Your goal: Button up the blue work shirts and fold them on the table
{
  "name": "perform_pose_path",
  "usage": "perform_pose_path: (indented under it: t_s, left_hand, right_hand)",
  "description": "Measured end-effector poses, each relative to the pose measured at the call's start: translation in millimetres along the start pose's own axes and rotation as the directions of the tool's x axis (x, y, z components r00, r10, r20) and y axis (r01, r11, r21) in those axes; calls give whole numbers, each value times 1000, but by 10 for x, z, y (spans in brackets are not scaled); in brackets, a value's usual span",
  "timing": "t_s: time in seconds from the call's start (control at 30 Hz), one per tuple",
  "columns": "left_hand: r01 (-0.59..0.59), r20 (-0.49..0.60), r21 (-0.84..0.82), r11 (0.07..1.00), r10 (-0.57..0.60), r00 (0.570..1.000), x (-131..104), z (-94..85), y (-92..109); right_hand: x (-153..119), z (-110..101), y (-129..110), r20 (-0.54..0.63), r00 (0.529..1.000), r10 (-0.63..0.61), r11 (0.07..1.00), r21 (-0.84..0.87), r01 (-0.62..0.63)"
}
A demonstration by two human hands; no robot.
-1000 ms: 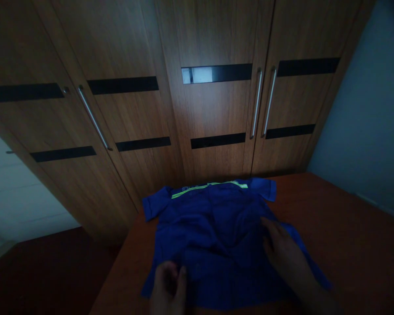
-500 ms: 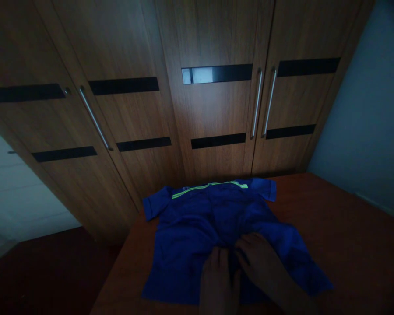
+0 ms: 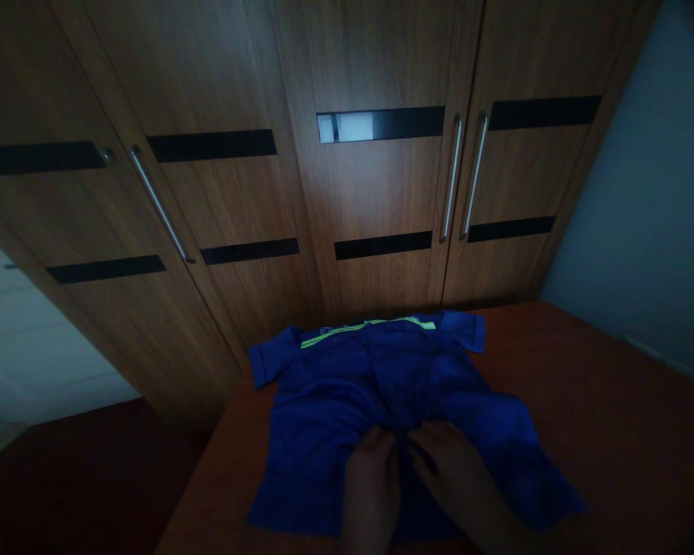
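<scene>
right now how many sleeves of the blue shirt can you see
2: one sleeve at the far left of the blue shirt, the other sleeve at its far right; the left hand and right hand, lower down, cover neither.

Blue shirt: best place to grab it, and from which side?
Probably the blue shirt by its left hem corner and right hem corner, each pinched from its outer near side: both flare out over the tabletop, away from the creased middle; the wardrobe stands close behind the far end.
</scene>
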State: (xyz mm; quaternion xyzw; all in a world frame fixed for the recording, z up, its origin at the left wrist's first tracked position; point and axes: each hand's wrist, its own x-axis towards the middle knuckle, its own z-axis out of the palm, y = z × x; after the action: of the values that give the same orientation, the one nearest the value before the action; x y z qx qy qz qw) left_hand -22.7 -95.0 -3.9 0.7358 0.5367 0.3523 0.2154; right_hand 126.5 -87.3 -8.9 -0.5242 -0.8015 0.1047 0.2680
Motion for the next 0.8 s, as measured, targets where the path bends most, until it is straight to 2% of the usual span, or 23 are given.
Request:
perform_pose_path:
  t_s: [0.13, 0.27, 0.37, 0.5, 0.63, 0.7, 0.8]
  left_hand:
    - [0, -23, 8, 1000, 0, 1000, -15, 1, -5]
    - [-20, -33, -13, 1000, 19, 999, -23, -10, -13]
    - [-20, -37, -15, 1000, 20, 999, -31, -9, -17]
    - [-32, -18, -52, 998, 31, 999, -38, -2, -22]
    - [-34, -67, -96, 995, 27, 997, -35, -118, -30]
    - [-16, -124, -81, 997, 5, 992, -30, -280, -44]
    - [-2, -219, -29, 1000, -4, 976, -13, -612, -103]
  right_hand:
    - [5, 95, -9, -63, 997, 33, 998, -42, -36]
    - [-30, 179, 14, -155, 988, -6, 995, -102, -10]
    - [-43, 200, 22, -170, 984, -54, 991, -128, 32]
    - [-6, 173, 43, -171, 985, -1, 997, -80, -12]
    - [58, -70, 241, -204, 975, 89, 996, 23, -86]
    - [89, -304, 432, -234, 963, 133, 991, 55, -124]
    - [136, -652, 729, -286, 946, 150, 989, 38, -145]
